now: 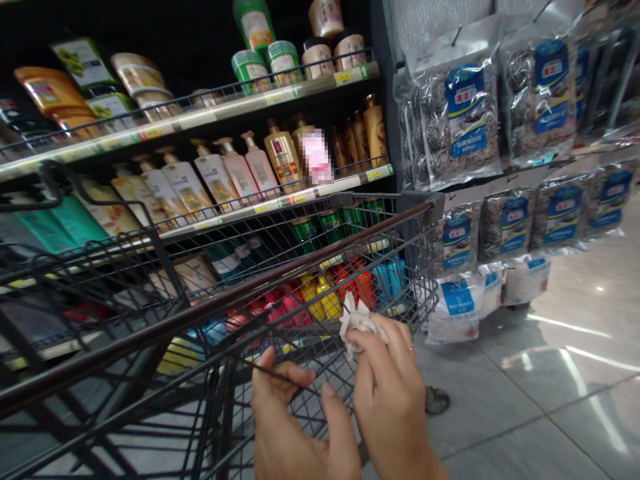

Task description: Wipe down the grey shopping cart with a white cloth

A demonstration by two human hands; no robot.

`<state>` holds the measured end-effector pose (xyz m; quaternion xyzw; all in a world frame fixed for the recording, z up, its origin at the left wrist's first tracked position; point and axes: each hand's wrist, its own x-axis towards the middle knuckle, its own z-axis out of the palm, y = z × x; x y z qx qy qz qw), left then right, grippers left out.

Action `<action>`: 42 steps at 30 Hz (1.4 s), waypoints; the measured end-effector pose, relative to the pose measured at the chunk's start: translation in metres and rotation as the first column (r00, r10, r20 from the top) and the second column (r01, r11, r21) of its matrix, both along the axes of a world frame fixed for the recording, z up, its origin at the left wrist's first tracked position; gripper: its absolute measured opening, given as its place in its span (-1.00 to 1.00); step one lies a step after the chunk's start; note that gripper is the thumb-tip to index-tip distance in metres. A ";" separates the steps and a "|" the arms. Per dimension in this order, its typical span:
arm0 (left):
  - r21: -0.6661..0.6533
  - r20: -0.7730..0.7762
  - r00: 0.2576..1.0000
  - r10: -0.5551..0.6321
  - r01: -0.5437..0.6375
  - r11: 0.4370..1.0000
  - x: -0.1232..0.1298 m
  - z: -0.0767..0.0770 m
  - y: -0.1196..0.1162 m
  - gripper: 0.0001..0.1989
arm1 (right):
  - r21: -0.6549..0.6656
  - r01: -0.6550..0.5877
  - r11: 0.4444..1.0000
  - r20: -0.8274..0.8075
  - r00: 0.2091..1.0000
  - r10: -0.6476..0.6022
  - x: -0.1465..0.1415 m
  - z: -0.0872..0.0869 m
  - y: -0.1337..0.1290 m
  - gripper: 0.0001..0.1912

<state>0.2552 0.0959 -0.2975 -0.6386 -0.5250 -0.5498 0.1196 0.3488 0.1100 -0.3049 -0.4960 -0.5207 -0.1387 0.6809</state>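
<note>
A tall shelving unit fills the left of the view, its pale metal shelf edges fronted by thin wire rails. The top shelf holds flat pouches and squat round tubs; the next one down carries a row of smooth plastic pump bottles in cream, pink and gold. Lower shelves, seen through mesh, hold green bottles and small bright red, yellow and blue ones.

To the right, clear crinkled bags of steel scouring balls with blue labels hang in rows over a glossy, pale tiled floor.

In front stands a shopping cart of dark wire grid, with a smooth brown handle bar running diagonally across the picture. Its basket shows no goods inside that can be made out.

The right hand, a thin ring on one finger, is clamped on a crumpled white tissue, soft and creased, held just above the cart's wire edge. The left hand sits just beside it, thumb and forefinger pinched on a thin wire of the cart's mesh. The two hands are close together, though whether they touch cannot be told.
</note>
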 end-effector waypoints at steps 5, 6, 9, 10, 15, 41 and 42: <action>0.002 0.023 0.999 -0.022 0.022 1.000 -0.004 -0.002 -0.003 -0.41 | 0.011 -0.031 0.999 -0.044 0.999 0.032 0.003 -0.003 -0.009 -0.71; 0.004 0.031 0.999 -0.013 0.013 1.000 -0.004 -0.003 -0.004 -0.40 | 0.015 -0.035 0.999 -0.047 0.998 0.036 0.006 -0.006 -0.013 -0.72; 0.022 0.047 0.999 0.007 -0.008 1.000 -0.002 -0.005 -0.006 -0.39 | -0.018 -0.015 1.000 -0.086 0.996 0.014 0.021 -0.013 -0.023 -0.77; 0.015 0.058 0.998 0.021 -0.022 1.000 0.000 -0.005 -0.007 -0.39 | -0.028 0.002 1.000 -0.131 0.991 -0.006 0.028 -0.013 -0.025 -0.79; -0.022 0.080 0.994 0.080 -0.079 0.997 0.008 -0.002 -0.010 -0.37 | 0.153 0.057 0.987 -0.402 0.916 0.009 0.054 0.008 -0.013 -0.60; -0.016 0.209 0.963 0.169 -0.170 0.985 0.013 0.000 -0.008 -0.46 | 0.031 0.118 0.992 -0.034 0.993 -0.117 0.042 -0.008 -0.001 -0.71; -0.015 0.230 0.959 0.167 -0.169 0.986 0.014 0.001 -0.007 -0.49 | 0.023 0.118 0.993 -0.037 0.992 -0.118 0.043 -0.008 -0.004 -0.72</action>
